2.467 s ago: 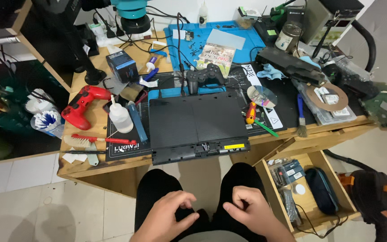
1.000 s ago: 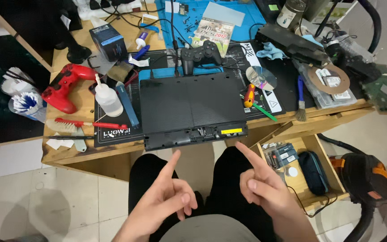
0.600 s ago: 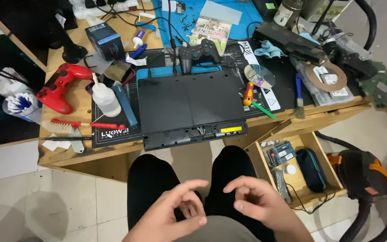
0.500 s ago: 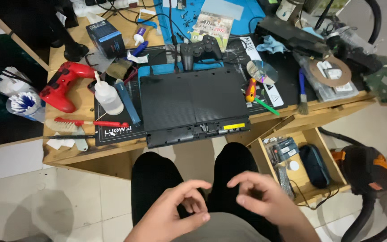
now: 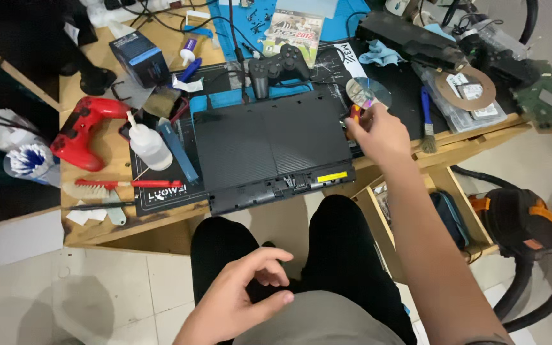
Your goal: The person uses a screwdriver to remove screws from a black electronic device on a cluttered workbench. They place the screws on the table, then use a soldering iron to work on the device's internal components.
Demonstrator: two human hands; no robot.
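A flat black game console (image 5: 269, 144) lies on the wooden workbench (image 5: 135, 223) in front of me. My right hand (image 5: 378, 131) has reached to the console's right edge, and its fingers close around an orange-handled screwdriver (image 5: 353, 114), just below a shiny disc (image 5: 368, 92). My left hand (image 5: 250, 287) rests over my lap, fingers loosely curled with nothing in them. A black controller (image 5: 279, 64) sits behind the console.
Left of the console are a white squeeze bottle (image 5: 148, 144), a red controller (image 5: 87, 128) and a red-handled brush (image 5: 122, 185). A blue brush (image 5: 424, 118), a game case (image 5: 296, 29) and a circuit board (image 5: 547, 102) lie to the right. A black-and-orange vacuum (image 5: 525, 217) stands by an open drawer (image 5: 445, 211).
My right hand has left my lap and reached up to the screwdriver beside the console. My left hand stays low over my lap. The view has moved closer to the bench.
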